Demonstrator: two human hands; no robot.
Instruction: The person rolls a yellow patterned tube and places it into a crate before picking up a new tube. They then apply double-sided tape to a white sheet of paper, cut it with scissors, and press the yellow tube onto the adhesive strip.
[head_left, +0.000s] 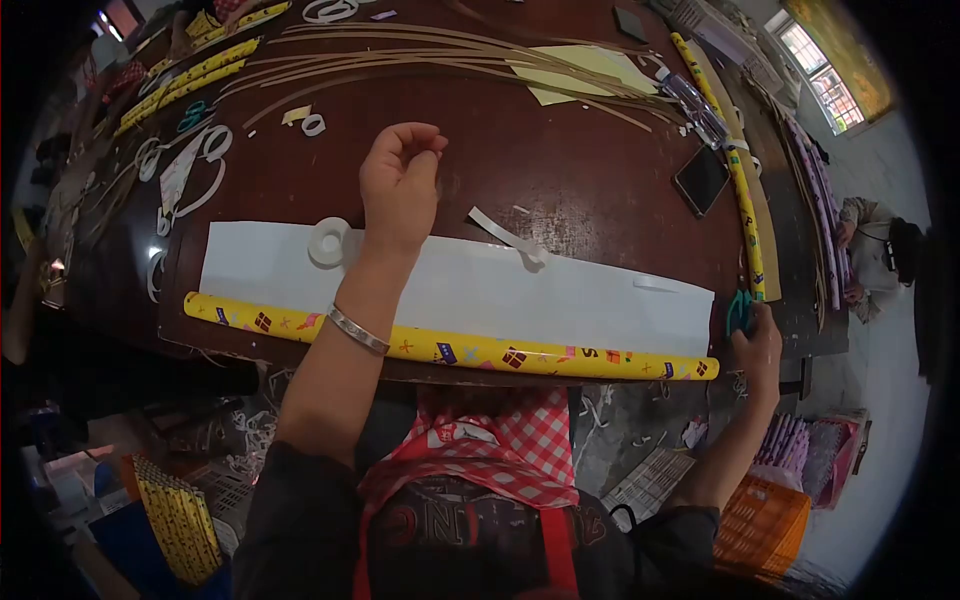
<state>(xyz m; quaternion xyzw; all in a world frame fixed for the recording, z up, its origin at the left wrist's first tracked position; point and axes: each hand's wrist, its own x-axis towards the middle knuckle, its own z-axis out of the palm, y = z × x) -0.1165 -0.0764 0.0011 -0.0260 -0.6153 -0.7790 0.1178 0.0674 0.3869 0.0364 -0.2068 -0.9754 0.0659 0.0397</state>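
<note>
A sheet of wrapping paper lies white side up along the table's near edge, its front rolled into a long yellow printed roll (pixel 480 349). Above the paper is my left hand (pixel 400 190), its fingers curled in toward the thumb; anything between them is too small to make out. Beside that wrist, a roll of white tape (pixel 329 243) rests on the sheet. A loose white strip (pixel 508 236) lies across the sheet's far edge. Past the roll's right end, my right hand (pixel 762 350) is closed at the teal-handled scissors (pixel 738 312), with the fingers partly hidden.
A phone (pixel 702 181) and a finished yellow roll (pixel 745 215) lie on the right. Long brown strips (pixel 430 62) and a pale yellow sheet (pixel 580 75) cover the far side. An orange crate (pixel 762 525) stands on the floor. Another person (pixel 880 255) is at far right.
</note>
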